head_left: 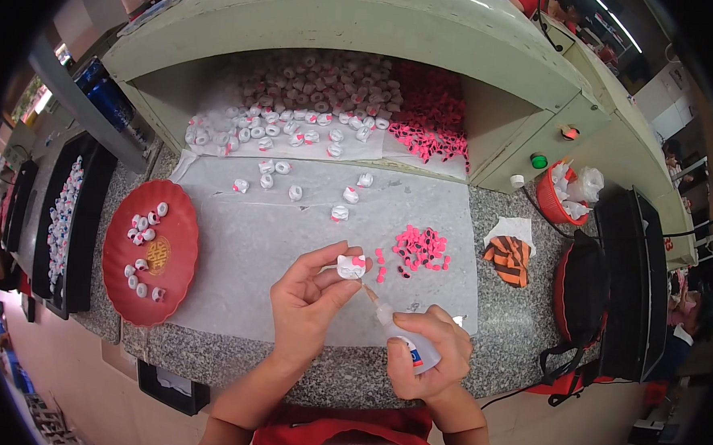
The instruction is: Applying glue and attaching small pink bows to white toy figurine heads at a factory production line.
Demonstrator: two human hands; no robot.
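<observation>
My left hand (308,300) pinches a small white cat-head figure (351,266) with a pink bow, held up over the white paper sheet (232,296). In my right hand (430,351) is a translucent squeeze bottle (418,353), tilted up to the left. Its thin brownish nozzle (371,294) reaches the lower edge of the figure; I cannot tell whether it touches. Beyond the bottle lies a pile of small pink and black pieces (421,248). Several more white figures (340,213) are scattered on the sheet farther back.
A red scalloped tray (184,290) on the left carries several white figures. The pale green cabinet (335,24) shelters heaps of white figures and pink pieces (429,105). On the right are a striped cloth (508,259), a red basket (549,202) and a black bag (583,291).
</observation>
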